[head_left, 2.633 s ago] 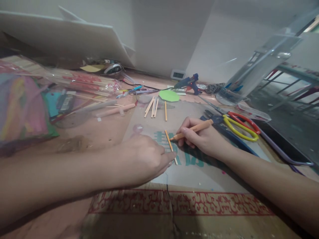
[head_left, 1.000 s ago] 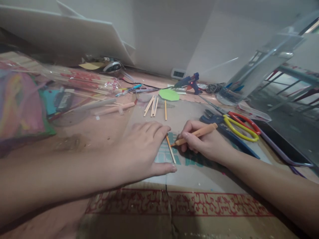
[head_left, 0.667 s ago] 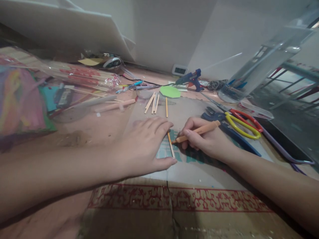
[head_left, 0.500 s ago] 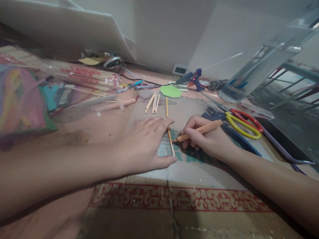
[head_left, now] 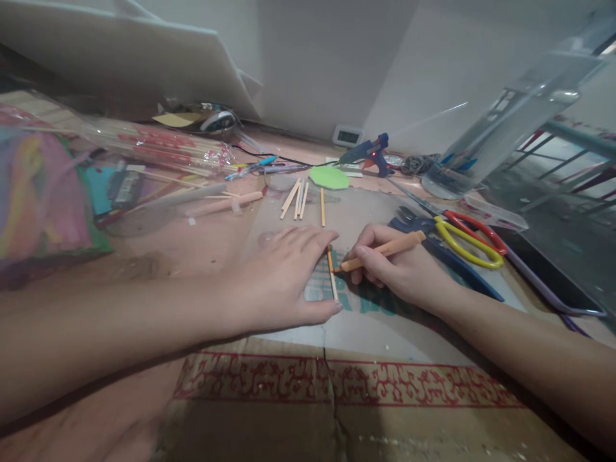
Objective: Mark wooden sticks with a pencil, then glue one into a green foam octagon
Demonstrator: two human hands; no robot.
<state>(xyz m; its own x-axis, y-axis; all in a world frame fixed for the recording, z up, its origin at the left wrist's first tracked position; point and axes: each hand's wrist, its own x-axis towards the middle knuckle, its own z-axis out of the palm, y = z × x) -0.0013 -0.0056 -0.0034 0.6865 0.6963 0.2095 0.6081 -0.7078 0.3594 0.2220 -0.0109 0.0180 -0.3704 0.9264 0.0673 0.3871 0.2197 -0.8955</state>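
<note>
A short wooden stick (head_left: 333, 282), orange on its far part and pale on its near part, lies on the cardboard sheet. The thumb and index finger of my left hand (head_left: 289, 273) hold it at its two ends, the other fingers stretched beside it. My right hand (head_left: 392, 266) is closed round an orange marker (head_left: 385, 250), whose tip touches the stick near its middle. Beyond my left hand lies an orange stick (head_left: 322, 206), with several pale sticks (head_left: 294, 200) to its left. A green paper piece (head_left: 329, 178) sits farther back.
Scissors (head_left: 471, 240), blue-handled pliers (head_left: 462, 273) and a phone (head_left: 553, 269) lie on the right. At the back stand a glue gun (head_left: 370, 154) and a clear container (head_left: 481, 135). Bagged sticks (head_left: 158, 141) and an orange marker cap or pen (head_left: 226, 204) are on the left.
The marker has shifted slightly left and its tip now meets the stick. The stick has turned slightly under my left hand, which stays nearly still.
</note>
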